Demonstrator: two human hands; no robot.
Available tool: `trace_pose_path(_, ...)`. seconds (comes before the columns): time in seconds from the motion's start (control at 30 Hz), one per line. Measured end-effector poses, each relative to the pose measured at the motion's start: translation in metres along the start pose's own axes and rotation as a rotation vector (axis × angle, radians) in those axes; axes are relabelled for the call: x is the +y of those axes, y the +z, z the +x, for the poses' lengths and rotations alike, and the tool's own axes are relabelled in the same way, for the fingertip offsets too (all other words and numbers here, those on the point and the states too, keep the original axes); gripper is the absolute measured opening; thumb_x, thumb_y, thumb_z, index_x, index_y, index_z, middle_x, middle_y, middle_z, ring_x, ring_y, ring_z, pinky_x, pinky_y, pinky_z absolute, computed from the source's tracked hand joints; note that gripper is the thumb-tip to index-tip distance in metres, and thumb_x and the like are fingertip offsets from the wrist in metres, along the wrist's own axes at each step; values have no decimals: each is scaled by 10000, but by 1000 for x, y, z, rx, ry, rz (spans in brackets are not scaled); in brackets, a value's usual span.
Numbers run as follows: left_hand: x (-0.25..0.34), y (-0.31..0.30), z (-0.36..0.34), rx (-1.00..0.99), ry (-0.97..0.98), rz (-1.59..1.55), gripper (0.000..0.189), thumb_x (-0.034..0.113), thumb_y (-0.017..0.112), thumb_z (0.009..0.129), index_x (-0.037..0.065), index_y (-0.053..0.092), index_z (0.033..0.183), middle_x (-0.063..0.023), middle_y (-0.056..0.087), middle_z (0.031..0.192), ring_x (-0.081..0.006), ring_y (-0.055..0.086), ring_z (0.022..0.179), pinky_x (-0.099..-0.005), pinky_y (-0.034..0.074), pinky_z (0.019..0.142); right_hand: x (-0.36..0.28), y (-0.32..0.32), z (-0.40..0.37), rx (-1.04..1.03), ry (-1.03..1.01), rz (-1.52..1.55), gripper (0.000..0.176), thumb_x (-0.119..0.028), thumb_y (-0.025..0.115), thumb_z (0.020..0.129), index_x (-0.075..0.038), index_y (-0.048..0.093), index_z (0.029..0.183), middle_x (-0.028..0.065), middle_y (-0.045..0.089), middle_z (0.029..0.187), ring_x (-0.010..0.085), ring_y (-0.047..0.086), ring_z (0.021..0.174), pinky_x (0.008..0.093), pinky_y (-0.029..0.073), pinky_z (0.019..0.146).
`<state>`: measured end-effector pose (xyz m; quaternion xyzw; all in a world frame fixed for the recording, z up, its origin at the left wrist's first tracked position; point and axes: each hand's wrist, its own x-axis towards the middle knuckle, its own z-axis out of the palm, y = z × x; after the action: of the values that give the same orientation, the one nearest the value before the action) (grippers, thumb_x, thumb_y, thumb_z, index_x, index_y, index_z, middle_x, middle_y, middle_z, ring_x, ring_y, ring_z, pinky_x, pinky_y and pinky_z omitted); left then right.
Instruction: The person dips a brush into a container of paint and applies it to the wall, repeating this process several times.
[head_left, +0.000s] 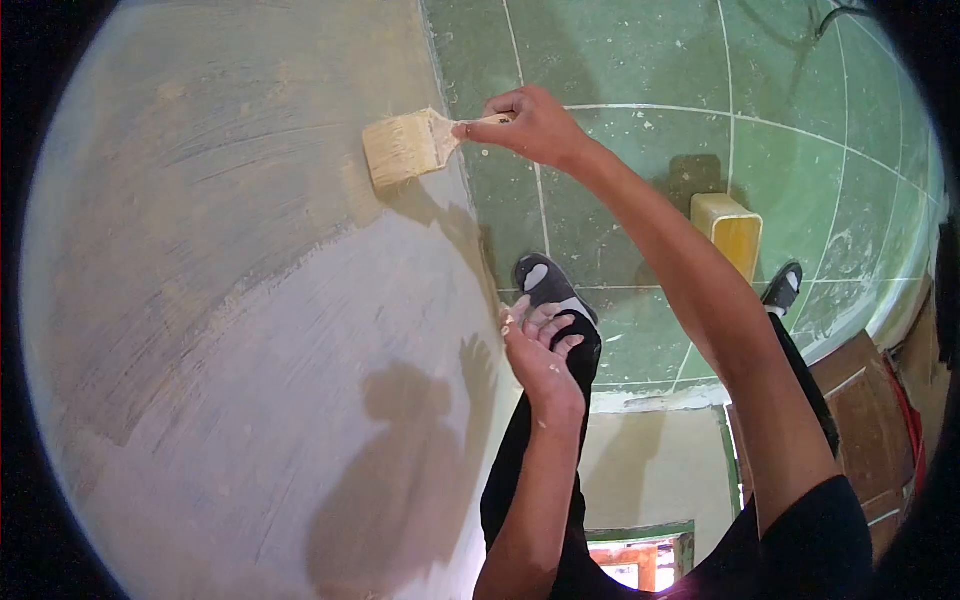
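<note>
The handle of a wide, pale-bristled brush is in my right hand, with the fingers closed round it. The bristles lie against the wall, close to its edge beside the green floor. Above and left of a slanting line the wall is coated darker and streaky; below that line it is paler. My left hand holds nothing; its fingers are spread and dusted with white, beside the wall edge and over my leg.
A yellow rectangular container stands on the green tiled floor near my foot. A dark cable lies at the top right. Brown wooden panels are at the lower right, and a window shows at the bottom.
</note>
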<state>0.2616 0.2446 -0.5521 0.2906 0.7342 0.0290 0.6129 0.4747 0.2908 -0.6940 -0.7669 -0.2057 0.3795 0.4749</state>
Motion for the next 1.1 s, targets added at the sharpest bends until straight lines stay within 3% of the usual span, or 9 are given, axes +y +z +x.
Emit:
trace_pose_path(0.1,-1,7,-2,8,-19,13,602,552,388,985,60,453,1328,-95,602,1035,-225,576,939,-404,449,775,51,40,25,-57,66,92,630,-615,752,731,1,642,656,74,478,544,230,460,554,366,409,557)
trace_pose_path(0.2,3,10,-2,16,-28,13,592,540,394,990,56,445,1328,-98,599,1025,-226,575,938,-406,447,777,102,69,45,-72,135,103,604,-642,727,728,-40,711,688,152,668,695,300,631,658,422,494,640)
trace_pose_path(0.27,1,8,-4,39,-39,12,589,536,395,993,55,443,1328,-98,598,1022,-226,575,935,-405,445,781,126,78,46,105,195,-299,568,-599,733,744,-32,729,769,173,687,757,325,672,741,440,526,686)
trace_pose_path(0.47,-1,8,-6,21,-22,32,590,538,384,999,56,430,1336,-91,597,1017,-220,569,943,-394,439,807,101,67,52,165,270,-514,509,-532,723,761,-55,737,937,182,710,940,354,694,873,464,558,752)
trace_pose_path(0.6,-4,13,-6,1,-26,18,579,538,381,1001,64,437,1331,-89,599,1005,-216,572,933,-387,442,803,67,65,57,114,146,-544,501,-536,731,748,-73,737,941,166,711,937,350,694,857,462,560,743)
trace_pose_path(0.7,-7,7,-6,-4,-12,12,571,535,384,1002,68,442,1325,-88,600,1003,-215,574,931,-386,445,797,42,40,44,213,-15,-521,535,-557,732,759,-28,704,692,180,666,717,344,659,685,444,518,619)
trace_pose_path(0.87,-5,8,-3,-1,-12,5,583,543,389,1000,61,442,1324,-89,599,1010,-210,575,929,-382,449,784,57,16,39,-7,14,146,609,-559,789,722,-23,563,541,31,441,504,153,429,515,370,379,513)
trace_pose_path(1.03,0,10,-5,3,-9,9,593,544,395,998,60,435,1339,-88,599,1012,-213,573,939,-390,447,787,108,73,46,-27,170,61,645,-628,761,706,7,664,654,130,589,591,283,565,585,414,484,617)
trace_pose_path(1.1,0,14,-7,-21,-2,-9,592,545,396,997,61,440,1334,-86,597,1016,-213,571,947,-389,447,791,118,78,42,213,257,-314,594,-593,755,724,-6,710,799,174,680,754,329,673,730,438,532,683)
